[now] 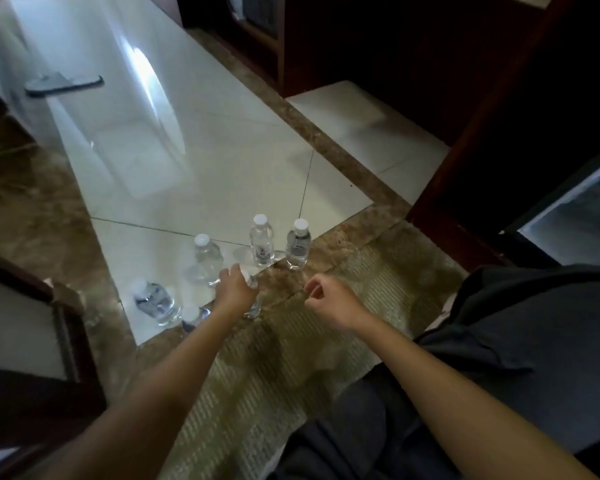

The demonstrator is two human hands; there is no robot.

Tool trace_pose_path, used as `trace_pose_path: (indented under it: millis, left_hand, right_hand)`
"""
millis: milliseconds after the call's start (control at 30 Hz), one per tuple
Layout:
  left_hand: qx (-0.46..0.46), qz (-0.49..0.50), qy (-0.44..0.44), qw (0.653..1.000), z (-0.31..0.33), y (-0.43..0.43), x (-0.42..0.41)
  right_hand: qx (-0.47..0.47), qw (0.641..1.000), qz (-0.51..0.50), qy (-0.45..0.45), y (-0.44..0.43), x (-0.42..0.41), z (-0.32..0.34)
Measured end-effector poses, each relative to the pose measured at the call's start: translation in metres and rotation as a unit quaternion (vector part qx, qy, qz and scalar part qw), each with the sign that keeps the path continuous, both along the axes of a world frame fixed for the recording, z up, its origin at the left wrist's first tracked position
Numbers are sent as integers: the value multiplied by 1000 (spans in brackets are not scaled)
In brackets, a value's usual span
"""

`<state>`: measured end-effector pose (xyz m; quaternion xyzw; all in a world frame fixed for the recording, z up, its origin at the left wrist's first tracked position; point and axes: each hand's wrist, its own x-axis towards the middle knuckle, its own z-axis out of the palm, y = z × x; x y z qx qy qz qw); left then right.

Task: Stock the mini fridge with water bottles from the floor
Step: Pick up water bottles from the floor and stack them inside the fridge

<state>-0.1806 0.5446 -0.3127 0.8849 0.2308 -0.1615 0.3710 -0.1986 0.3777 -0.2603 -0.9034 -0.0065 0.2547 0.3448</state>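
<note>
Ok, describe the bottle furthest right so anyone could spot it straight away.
Find the white floor tiles and follow their near edge to the brown stone strip. Two bottles stand upright side by side there; it is the right-hand bottle, with a grey label, while its neighbour has a white one.

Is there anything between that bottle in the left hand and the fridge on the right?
Nothing fixed does. The left hand grips the bottle; the mini fridge stands at far right. Only the person's own right hand and knee lie along that way, probably easy to pass over.
</note>
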Motion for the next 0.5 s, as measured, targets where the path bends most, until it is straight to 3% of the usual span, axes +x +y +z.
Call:
trace_pose_path:
  millis: [300, 500]
  left_hand:
    - [78, -43, 6, 996, -41, 5, 18]
    - [57, -45, -13, 997, -47, 1, 24]
  right_hand:
    - [-38, 999, 18, 18, 1, 5, -16]
    - [-36, 999, 26, 24, 0, 5, -18]
